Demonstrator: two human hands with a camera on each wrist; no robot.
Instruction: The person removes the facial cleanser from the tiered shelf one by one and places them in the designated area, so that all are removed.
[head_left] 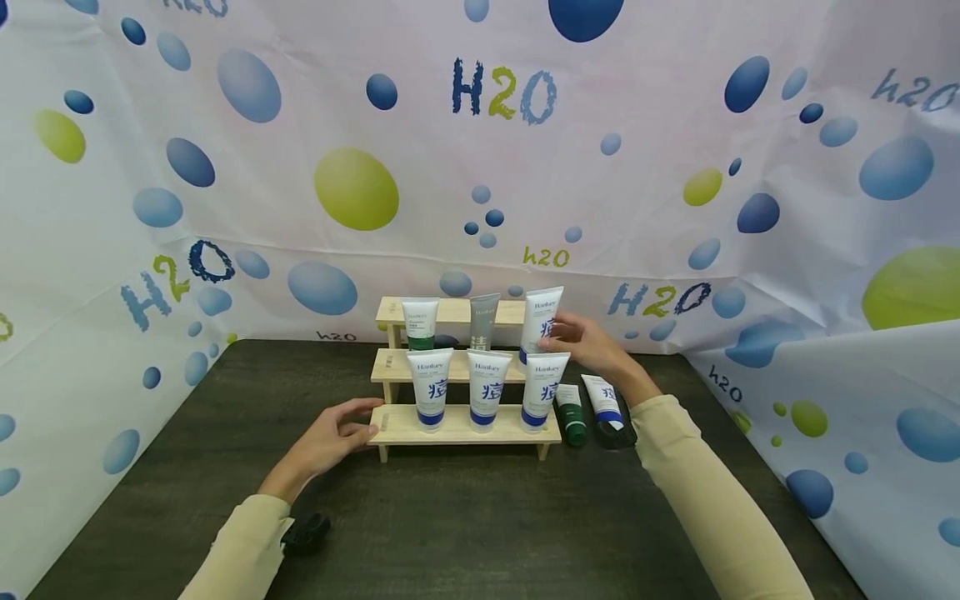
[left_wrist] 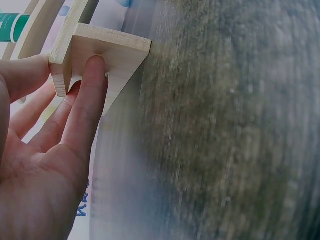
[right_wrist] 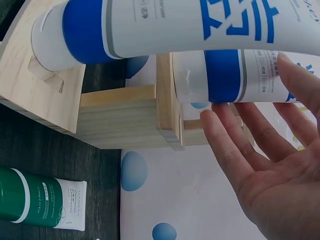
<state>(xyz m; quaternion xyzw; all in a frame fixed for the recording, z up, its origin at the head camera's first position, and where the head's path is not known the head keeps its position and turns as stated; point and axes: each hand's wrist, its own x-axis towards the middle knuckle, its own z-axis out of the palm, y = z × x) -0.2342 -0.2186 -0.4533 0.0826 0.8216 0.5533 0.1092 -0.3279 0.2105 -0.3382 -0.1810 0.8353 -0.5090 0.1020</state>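
Observation:
A three-step wooden stand [head_left: 453, 429] bears several squeeze tubes in the head view. My left hand [head_left: 330, 442] pinches the left end of its lowest step, thumb at the edge and fingers on the underside in the left wrist view. With thumb and fingers, my right hand [head_left: 600, 346] holds a white tube [head_left: 538, 318] with a blue band at the right of the middle step. That tube [right_wrist: 225, 75] has its cap end down at the step. In front of it, a similar white tube [head_left: 543, 387] stands on the lowest step.
Two more white tubes [head_left: 430, 387] [head_left: 487, 387] share the lowest step. Behind them are a green-and-white tube [head_left: 420, 321] and a grey tube [head_left: 483, 321]. A green tube [head_left: 572, 414] and a white tube [head_left: 602, 396] lie right of the stand. A patterned cloth [head_left: 480, 150] hangs behind.

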